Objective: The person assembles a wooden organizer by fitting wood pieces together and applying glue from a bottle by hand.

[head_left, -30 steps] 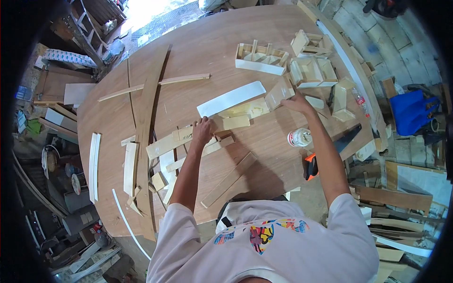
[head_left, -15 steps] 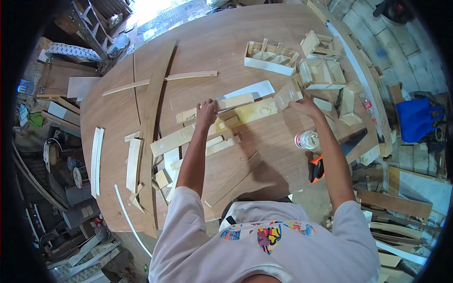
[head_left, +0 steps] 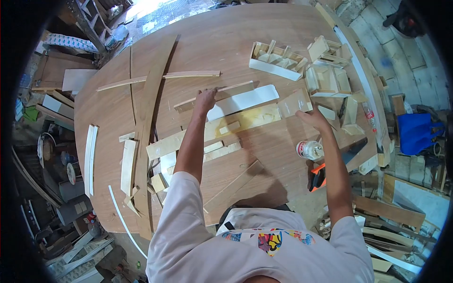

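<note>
My left hand [head_left: 206,99] grips a narrow wooden strip [head_left: 236,88], its fingers over the far edge; the strip is tipped up on edge. Just in front of it lies a white-faced strip [head_left: 245,101]. A long board [head_left: 257,118] runs across the middle, yellowish with wet-looking glue, and a small wood block [head_left: 230,128] rests on it. At the board's right end, my right hand [head_left: 312,119] has its fingers closed on the edge of a short, tilted wooden panel [head_left: 293,103]. Nearby stands an open jar [head_left: 310,150] with whitish contents.
Several small wooden boxes [head_left: 276,61] stand at the back right. A handsaw [head_left: 317,177] with an orange-and-black handle lies by the right edge. Long planks [head_left: 153,104] and offcuts [head_left: 127,167] lie on the left. A plastic bottle [head_left: 369,117] is at the far right.
My left hand has moved the narrow strip away from the glued board and tipped it up, exposing more of the white-faced strip. My right hand stays at the short panel; the view shifts slightly.
</note>
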Motion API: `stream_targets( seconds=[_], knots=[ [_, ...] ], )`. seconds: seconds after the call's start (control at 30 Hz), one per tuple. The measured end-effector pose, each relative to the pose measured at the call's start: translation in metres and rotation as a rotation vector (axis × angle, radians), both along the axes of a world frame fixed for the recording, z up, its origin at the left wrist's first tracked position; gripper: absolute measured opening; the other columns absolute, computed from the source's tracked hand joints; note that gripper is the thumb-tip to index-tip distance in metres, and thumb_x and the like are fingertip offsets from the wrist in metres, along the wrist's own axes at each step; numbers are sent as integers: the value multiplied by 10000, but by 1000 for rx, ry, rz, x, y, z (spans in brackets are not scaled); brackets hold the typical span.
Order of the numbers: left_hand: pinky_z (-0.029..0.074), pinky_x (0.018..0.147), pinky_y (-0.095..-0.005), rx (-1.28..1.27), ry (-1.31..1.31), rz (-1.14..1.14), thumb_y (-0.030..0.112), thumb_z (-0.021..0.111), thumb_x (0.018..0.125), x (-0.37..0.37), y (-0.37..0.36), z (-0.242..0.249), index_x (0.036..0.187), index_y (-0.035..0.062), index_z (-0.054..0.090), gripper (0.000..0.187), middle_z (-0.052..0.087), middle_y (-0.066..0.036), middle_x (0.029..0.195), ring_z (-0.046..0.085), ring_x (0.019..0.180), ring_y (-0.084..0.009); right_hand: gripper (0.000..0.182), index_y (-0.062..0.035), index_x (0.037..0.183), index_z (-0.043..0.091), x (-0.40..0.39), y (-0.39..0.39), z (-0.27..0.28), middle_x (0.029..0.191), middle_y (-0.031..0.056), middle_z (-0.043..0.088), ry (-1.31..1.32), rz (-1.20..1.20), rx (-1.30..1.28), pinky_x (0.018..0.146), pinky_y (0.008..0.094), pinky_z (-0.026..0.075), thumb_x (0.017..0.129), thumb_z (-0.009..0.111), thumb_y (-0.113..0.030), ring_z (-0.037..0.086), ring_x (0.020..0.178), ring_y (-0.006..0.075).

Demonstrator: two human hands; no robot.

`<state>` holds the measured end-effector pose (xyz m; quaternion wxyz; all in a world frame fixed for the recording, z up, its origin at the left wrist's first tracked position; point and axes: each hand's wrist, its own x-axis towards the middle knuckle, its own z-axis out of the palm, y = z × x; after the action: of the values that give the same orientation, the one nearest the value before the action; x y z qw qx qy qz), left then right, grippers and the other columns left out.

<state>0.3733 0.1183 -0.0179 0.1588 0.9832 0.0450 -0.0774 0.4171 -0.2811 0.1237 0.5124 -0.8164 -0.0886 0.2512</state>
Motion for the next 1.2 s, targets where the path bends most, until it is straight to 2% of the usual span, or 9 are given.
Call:
stream_targets(
  seconds=[0.17, 0.33, 0.4, 0.53, 0.67, 0.8, 0.9, 1.03, 1.2],
  knots=[
    [384, 878, -481, 62, -126, 81, 111, 525, 784, 9, 3, -5, 1020, 92, 598, 247, 600, -133, 1022, 536, 1034, -301, 652, -58, 1328, 368, 4, 0, -1, 1196, 102, 524, -7, 32, -20, 891, 306, 416, 730, 616, -134, 496, 1081, 181],
    [349, 932, -483, -48, -98, 179, 257, 510, 852, 0, -5, -6, 1086, 87, 595, 302, 582, -144, 1064, 519, 1051, -318, 629, -29, 1303, 390, 7, -7, -11, 1163, 113, 544, -26, 85, -36, 889, 309, 418, 737, 628, -165, 514, 1053, 184],
    [324, 963, -487, -84, -498, 272, 263, 510, 855, -21, -11, -6, 1138, 66, 573, 351, 564, -163, 1107, 505, 1073, -330, 635, -22, 1304, 385, 19, -16, -28, 1169, 115, 540, -43, 70, -52, 892, 311, 416, 737, 629, -168, 513, 1055, 187],
    [352, 968, -394, -364, -635, 497, 130, 565, 796, -110, -8, 43, 1174, -19, 524, 409, 532, -226, 1153, 481, 1113, -355, 649, -13, 1313, 368, 5, -6, -16, 1188, 118, 528, 60, 16, -33, 902, 320, 413, 740, 631, -168, 511, 1067, 198],
    [385, 927, -393, -230, -737, 891, 31, 574, 687, -229, 38, 10, 1071, -16, 555, 387, 558, -198, 1054, 515, 1027, -346, 642, -10, 1307, 371, -4, 3, 1, 1165, 113, 534, -35, 41, -43, 888, 318, 424, 737, 629, -154, 520, 1048, 199],
    [370, 937, -426, -35, -413, 708, 15, 598, 605, -261, 53, 46, 1115, 45, 497, 521, 535, -170, 1116, 485, 1075, -356, 597, -3, 1273, 398, 4, 5, -3, 1121, 104, 547, -22, 57, 13, 858, 306, 437, 725, 604, -121, 535, 1001, 188],
    [252, 1022, -502, 144, -130, 473, 97, 669, 564, -260, 64, 54, 1278, 158, 355, 782, 390, -97, 1317, 310, 1272, -309, 576, 3, 1256, 411, -5, 10, 5, 1104, 104, 554, -34, 32, -57, 838, 302, 447, 721, 590, -110, 544, 979, 183],
    [223, 1038, -547, 245, 103, 292, 310, 791, 483, -243, 73, 51, 1278, 145, 358, 921, 383, -85, 1327, 303, 1274, -291, 571, 11, 1244, 423, 4, 10, -3, 1096, 110, 564, -31, 85, -95, 826, 307, 454, 715, 595, -118, 550, 974, 187],
    [204, 1052, -548, 353, 293, 253, 385, 771, 485, -225, 79, 41, 1313, 74, 338, 984, 393, -94, 1326, 298, 1291, -261, 585, 20, 1252, 416, 3, 11, -6, 1102, 116, 565, -12, 24, -15, 838, 314, 450, 717, 602, -127, 547, 991, 196]
  ],
)
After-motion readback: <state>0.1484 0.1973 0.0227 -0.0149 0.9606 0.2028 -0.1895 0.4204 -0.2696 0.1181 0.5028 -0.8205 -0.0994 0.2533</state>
